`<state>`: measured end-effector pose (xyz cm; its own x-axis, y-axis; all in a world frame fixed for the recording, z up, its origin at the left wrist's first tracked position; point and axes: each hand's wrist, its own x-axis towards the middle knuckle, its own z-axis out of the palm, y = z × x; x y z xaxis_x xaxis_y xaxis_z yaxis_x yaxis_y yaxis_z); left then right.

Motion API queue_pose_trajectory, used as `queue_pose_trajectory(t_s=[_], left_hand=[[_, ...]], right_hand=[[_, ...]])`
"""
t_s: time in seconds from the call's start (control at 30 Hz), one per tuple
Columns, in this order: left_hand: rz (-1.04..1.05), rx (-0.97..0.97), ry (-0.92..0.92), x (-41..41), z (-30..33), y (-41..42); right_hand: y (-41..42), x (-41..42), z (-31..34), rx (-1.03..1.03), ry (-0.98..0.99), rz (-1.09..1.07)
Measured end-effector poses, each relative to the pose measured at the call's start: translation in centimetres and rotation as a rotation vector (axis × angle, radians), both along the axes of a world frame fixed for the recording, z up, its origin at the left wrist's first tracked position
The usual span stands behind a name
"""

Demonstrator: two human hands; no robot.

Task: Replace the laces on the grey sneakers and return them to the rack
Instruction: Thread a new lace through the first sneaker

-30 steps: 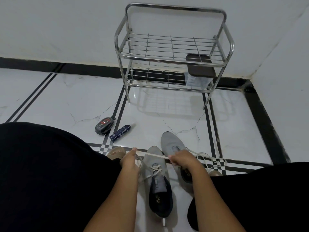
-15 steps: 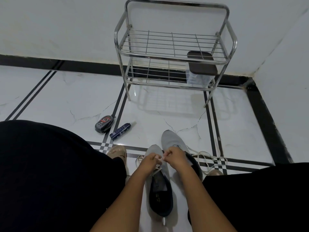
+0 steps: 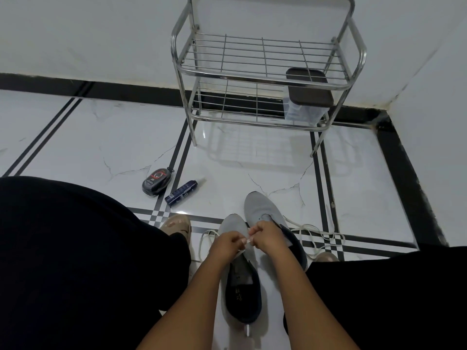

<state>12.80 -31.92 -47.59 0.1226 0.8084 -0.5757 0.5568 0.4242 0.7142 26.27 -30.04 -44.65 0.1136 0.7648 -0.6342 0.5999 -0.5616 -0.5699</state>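
It was a home, likely an entry corner. A small chrome shoe rack [image 3: 267, 79] stood against plain white walls [image 3: 88, 34]. The floor [image 3: 88, 137] was glossy marble-look tile with black border strips.

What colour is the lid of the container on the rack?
Dark brown lid, seen in the head view.

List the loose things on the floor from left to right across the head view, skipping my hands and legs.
Black oval polish case → dark blue tube → nearer grey sneaker → farther grey sneaker → loose white lace.
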Motion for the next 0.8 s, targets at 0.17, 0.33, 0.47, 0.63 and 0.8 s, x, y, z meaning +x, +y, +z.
queue_pose_trajectory(t_s=[0.17,0.33,0.47,0.63,0.8], left_hand=[[0.086,-0.033,-0.072,-0.1,-0.6,-0.2],[0.204,-0.02,0.09,-0.3,-1.4,-0.2],[0.173,-0.049,0.312,-0.4,-2.2,-1.2],[0.047,0.011,0.508,0.4,-2.9,-2.6],[0.081,0.01,0.583,1.1,-3.7,-2.6]], right_hand=[[-0.3,0.0,-0.9,0.046,-0.01,-0.082],[-0.7,0.3,-2.3,0.016,-0.118,-0.077],[-3.0,-0.1,-3.5,-0.158,-0.096,0.217],[-4.4,0.2,-5.3,-0.075,-0.09,0.14],[-4.4,0.9,-6.2,-0.09,0.001,0.037]])
